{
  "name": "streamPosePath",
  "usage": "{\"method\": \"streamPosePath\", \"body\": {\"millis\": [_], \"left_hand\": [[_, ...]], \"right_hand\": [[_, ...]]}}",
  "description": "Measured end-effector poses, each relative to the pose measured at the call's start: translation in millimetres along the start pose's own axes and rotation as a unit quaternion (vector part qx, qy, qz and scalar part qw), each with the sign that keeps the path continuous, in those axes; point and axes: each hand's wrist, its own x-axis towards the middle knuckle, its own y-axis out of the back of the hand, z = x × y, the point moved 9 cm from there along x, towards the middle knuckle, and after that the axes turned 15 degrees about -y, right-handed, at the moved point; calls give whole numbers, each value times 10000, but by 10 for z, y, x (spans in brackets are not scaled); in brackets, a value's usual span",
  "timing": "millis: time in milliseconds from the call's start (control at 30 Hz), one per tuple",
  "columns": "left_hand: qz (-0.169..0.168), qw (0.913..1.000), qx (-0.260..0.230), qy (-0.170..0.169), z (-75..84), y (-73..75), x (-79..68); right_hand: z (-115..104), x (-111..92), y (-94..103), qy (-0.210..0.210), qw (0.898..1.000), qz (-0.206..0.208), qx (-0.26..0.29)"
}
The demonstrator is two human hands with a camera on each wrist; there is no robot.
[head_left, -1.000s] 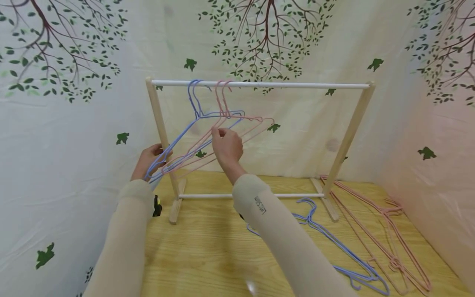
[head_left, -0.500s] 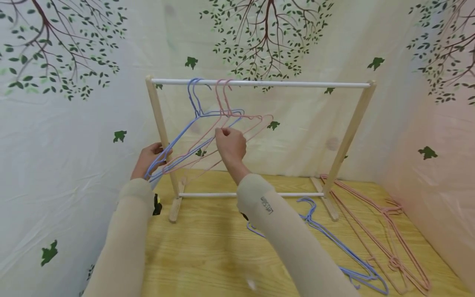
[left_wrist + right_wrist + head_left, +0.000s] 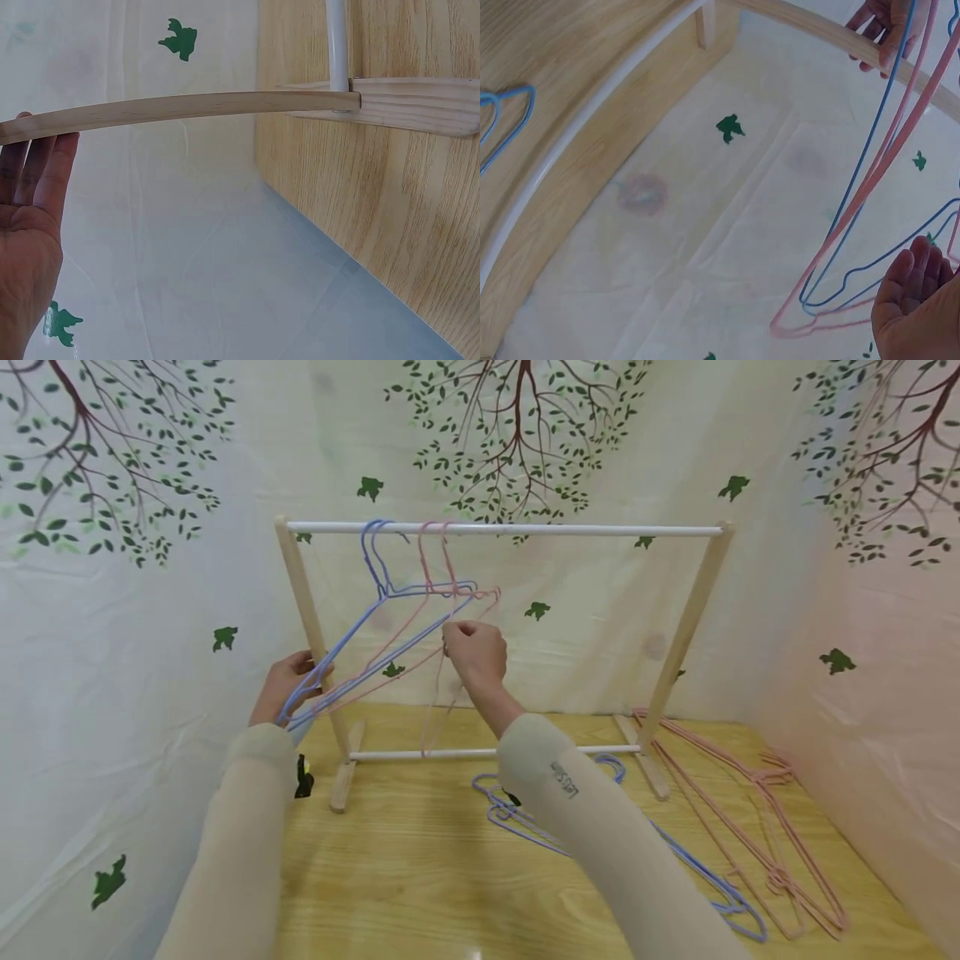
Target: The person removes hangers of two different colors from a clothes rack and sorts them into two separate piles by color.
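My right hand [image 3: 476, 653] pinches the right-hand pink clothes hanger [image 3: 449, 560], which hangs turned nearly edge-on from the rack's white rail [image 3: 555, 531]. Left of it hang another pink hanger [image 3: 422, 558] and two blue hangers [image 3: 352, 631], side by side. My left hand [image 3: 288, 687] grips the rack's left wooden post [image 3: 302, 589], partly behind the blue hangers. In the left wrist view, the fingers of the left hand [image 3: 34, 225] reach behind that post [image 3: 187, 106]. The right wrist view shows the right hand [image 3: 919, 300] with curled fingers, its contact with the hanger cut off at the edge.
Several blue hangers [image 3: 705, 864] lie on the wooden table [image 3: 405, 877], partly under my right sleeve. Pink hangers [image 3: 750, 827] are stacked at the right by the rack's right foot [image 3: 642, 760]. A lower white bar [image 3: 390, 755] joins the feet. Printed curtains [image 3: 600, 635] surround the rack.
My right hand has moved slightly right, turning the right pink hanger from slanting toward edge-on, away from its neighbour. The left hand stays at the post. The head view has shifted a little.
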Motion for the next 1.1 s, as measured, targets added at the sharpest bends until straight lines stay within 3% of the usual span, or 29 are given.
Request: {"method": "streamPosePath", "body": {"millis": [300, 400, 533, 733, 1100], "left_hand": [[-123, 9998, -143, 22, -16, -14, 17], [-192, 9998, 30, -35, 18, -13, 20], [-291, 9993, 212, 136, 3, -24, 17], [-273, 9990, 140, 338, -23, -56, 11], [-159, 9992, 193, 297, -72, -58, 38]], "right_hand": [[83, 209, 332, -212, 9998, -4, -22], [74, 264, 449, -116, 9995, 52, -301], [47, 320, 580, 61, 9969, 62, -782], [22, 409, 749, 353, 9908, 233, -1287], [104, 537, 1024, 596, 9933, 744, -659]]}}
